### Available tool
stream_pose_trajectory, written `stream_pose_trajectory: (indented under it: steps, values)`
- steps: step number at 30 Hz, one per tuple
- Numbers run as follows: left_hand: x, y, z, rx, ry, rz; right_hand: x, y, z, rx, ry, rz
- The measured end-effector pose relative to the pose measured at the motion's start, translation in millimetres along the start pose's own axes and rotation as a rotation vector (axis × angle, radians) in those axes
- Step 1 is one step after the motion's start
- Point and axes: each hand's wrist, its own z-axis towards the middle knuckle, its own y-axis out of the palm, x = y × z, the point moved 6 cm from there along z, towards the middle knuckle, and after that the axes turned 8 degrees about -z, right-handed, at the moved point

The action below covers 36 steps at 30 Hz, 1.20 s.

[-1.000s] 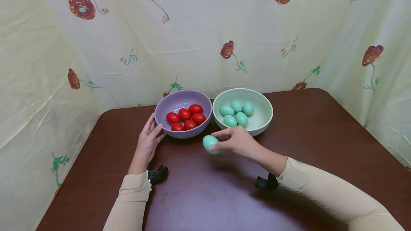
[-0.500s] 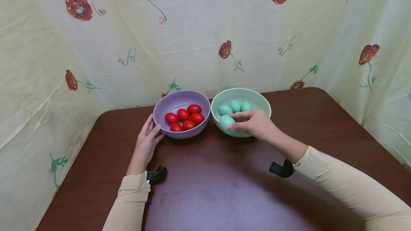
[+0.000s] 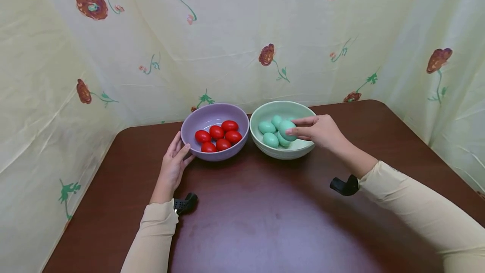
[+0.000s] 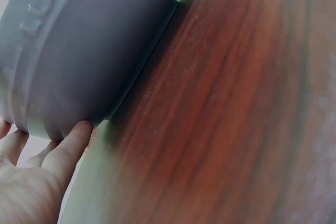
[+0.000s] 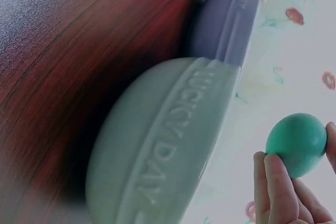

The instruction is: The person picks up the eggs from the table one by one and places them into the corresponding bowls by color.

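Note:
My right hand [image 3: 322, 132] pinches a mint-green egg [image 3: 288, 131] between thumb and fingertips, above the pale green bowl [image 3: 261, 142]. In the right wrist view the held egg [image 5: 296, 145] shows higher than the bowl's rim. Several like green eggs [image 3: 270, 140] lie inside that bowl, some partly hidden behind the held one. My left hand [image 3: 173, 169] rests its extended fingers against the left side of a purple bowl [image 3: 216, 155]. Inside it lie several red eggs [image 3: 217, 132]. The left wrist view shows the fingertips [image 4: 81, 128] at the purple bowl's outer wall.
Both bowls stand side by side near the back edge of a dark brown wooden table [image 3: 242, 222]. A pale flowered cloth [image 3: 227, 54] hangs behind and at the sides. Black wrist straps with camera mounts [image 3: 345, 186] sit on both wrists.
The right hand has carried the green egg rightward and away from the body, from in front of the bowls to over the green bowl. The left hand stays at the purple bowl.

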Motion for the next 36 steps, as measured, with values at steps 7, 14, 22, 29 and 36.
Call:
stream_pose_trajectory:
  steps: [7,14,22,29,36]
  values:
    - [-0.1,1.0,2.0,0.009,0.007,0.0,5,-7,9.0,0.018,0.023,0.018]
    - [3.0,4.6,7.7,-0.007,0.017,0.004,16,-17,21.3,0.04,0.067,0.035]
    - [3.2,1.7,7.2,0.0,0.002,-0.016,26,-24,37.4,0.081,0.089,-0.056]
    - [1.6,-0.4,5.3,0.002,0.001,-0.012,31,-27,47.7,0.098,0.026,-0.284]
    - [0.5,-2.4,2.3,0.011,0.004,0.002,35,-25,54.5,0.087,0.001,-0.369]
